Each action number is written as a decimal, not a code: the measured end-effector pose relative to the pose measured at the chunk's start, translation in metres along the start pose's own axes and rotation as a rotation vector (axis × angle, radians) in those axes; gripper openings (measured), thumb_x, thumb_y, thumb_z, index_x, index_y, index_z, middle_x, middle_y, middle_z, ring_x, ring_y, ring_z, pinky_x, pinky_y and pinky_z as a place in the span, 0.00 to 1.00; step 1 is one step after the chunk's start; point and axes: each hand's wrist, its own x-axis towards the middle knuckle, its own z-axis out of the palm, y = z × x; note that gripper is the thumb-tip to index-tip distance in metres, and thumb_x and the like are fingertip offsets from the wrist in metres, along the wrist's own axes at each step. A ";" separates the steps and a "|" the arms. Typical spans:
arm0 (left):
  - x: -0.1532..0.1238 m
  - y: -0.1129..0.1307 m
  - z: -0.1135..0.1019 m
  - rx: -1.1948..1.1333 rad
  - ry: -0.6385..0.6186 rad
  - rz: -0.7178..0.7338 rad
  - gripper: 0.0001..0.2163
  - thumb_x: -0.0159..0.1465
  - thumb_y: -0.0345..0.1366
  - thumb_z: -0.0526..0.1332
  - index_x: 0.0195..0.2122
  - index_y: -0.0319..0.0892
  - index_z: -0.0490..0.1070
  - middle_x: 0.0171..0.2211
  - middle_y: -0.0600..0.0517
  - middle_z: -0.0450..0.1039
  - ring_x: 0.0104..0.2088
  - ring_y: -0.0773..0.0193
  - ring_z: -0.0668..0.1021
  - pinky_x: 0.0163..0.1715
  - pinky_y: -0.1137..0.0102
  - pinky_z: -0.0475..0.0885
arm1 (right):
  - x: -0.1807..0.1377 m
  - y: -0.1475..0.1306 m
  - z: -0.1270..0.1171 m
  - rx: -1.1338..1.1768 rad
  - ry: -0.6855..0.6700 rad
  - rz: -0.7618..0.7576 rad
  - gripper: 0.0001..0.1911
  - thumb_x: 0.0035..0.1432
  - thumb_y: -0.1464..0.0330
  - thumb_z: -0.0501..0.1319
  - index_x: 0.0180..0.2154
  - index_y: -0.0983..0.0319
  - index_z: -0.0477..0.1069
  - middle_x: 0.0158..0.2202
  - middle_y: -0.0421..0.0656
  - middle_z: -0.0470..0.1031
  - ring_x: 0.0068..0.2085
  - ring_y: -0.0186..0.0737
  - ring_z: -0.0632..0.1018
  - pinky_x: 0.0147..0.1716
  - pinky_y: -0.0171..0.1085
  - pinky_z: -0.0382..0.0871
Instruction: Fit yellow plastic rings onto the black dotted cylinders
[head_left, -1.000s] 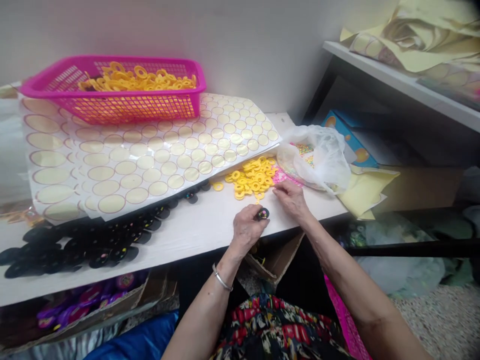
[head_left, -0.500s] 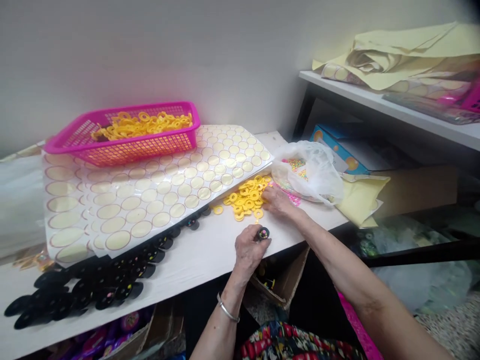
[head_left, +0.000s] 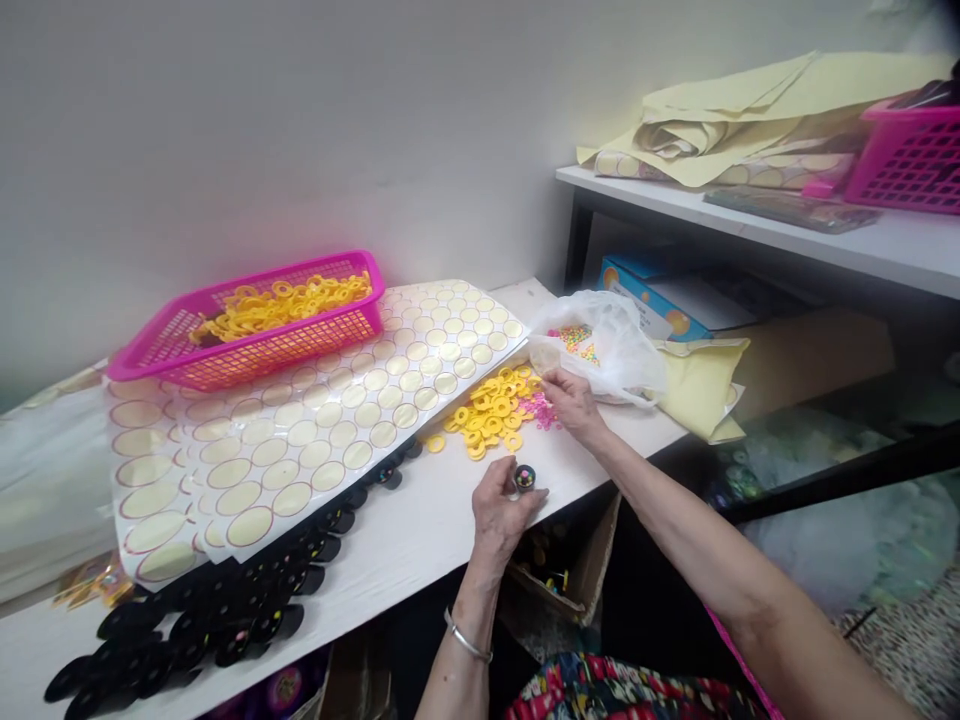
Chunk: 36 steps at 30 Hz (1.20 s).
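Observation:
My left hand (head_left: 504, 505) is closed around a small black disc with coloured beads (head_left: 524, 477), held just above the white table's (head_left: 420, 525) front edge. My right hand (head_left: 571, 398) reaches further back, its fingers pinched among small pink pieces (head_left: 541, 408) beside a loose heap of yellow rings (head_left: 491, 409). What the right fingers hold is too small to make out. A thin plastic bag with coloured beads (head_left: 596, 345) lies just behind the right hand.
Sheets of round stickers (head_left: 322, 420) cover the table's middle, with a pink basket of yellow rings (head_left: 251, 320) on them. Black discs (head_left: 217, 610) lie in a row along the front left. An open cardboard box (head_left: 559, 570) sits under the table edge. A shelf (head_left: 787, 235) stands at right.
The view has tilted up and drifted. My right hand moved from the yellow rings back toward the pink pieces and the bag. My left hand keeps the black disc.

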 end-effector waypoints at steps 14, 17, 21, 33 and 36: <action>-0.021 0.071 -0.022 -0.550 -0.149 -0.575 0.13 0.43 0.40 0.69 0.23 0.34 0.74 0.13 0.56 0.65 0.14 0.77 0.62 0.13 0.80 0.54 | -0.114 -0.050 -0.006 0.333 -0.377 0.473 0.10 0.44 0.65 0.64 0.30 0.64 0.71 0.23 0.37 0.69 0.24 0.29 0.68 0.25 0.32 0.63; -0.032 0.064 -0.017 -0.590 0.031 -0.590 0.11 0.43 0.38 0.69 0.22 0.34 0.74 0.13 0.56 0.66 0.14 0.78 0.62 0.13 0.80 0.52 | -0.132 -0.059 -0.003 0.102 -0.430 0.338 0.09 0.47 0.69 0.62 0.34 0.62 0.70 0.29 0.39 0.70 0.28 0.32 0.69 0.28 0.33 0.64; -0.045 0.064 -0.006 -0.613 0.149 -0.526 0.09 0.44 0.36 0.69 0.24 0.36 0.76 0.19 0.55 0.71 0.21 0.74 0.68 0.22 0.77 0.63 | -0.146 -0.062 0.004 -0.277 -0.346 0.038 0.07 0.51 0.75 0.55 0.34 0.62 0.68 0.34 0.43 0.67 0.35 0.36 0.69 0.35 0.36 0.65; -0.020 0.041 -0.017 -0.434 0.267 -0.474 0.16 0.47 0.44 0.66 0.30 0.34 0.75 0.21 0.54 0.70 0.20 0.75 0.65 0.19 0.77 0.59 | -0.100 -0.044 0.008 -0.644 -0.454 -0.126 0.02 0.53 0.73 0.55 0.31 0.62 0.64 0.33 0.41 0.64 0.33 0.35 0.68 0.34 0.34 0.62; -0.015 0.038 -0.013 -0.429 0.237 -0.486 0.15 0.47 0.42 0.65 0.29 0.34 0.75 0.19 0.56 0.68 0.19 0.75 0.64 0.19 0.77 0.58 | -0.098 -0.041 0.010 -0.723 -0.506 -0.110 0.01 0.53 0.72 0.55 0.30 0.62 0.64 0.33 0.41 0.64 0.33 0.35 0.68 0.33 0.33 0.60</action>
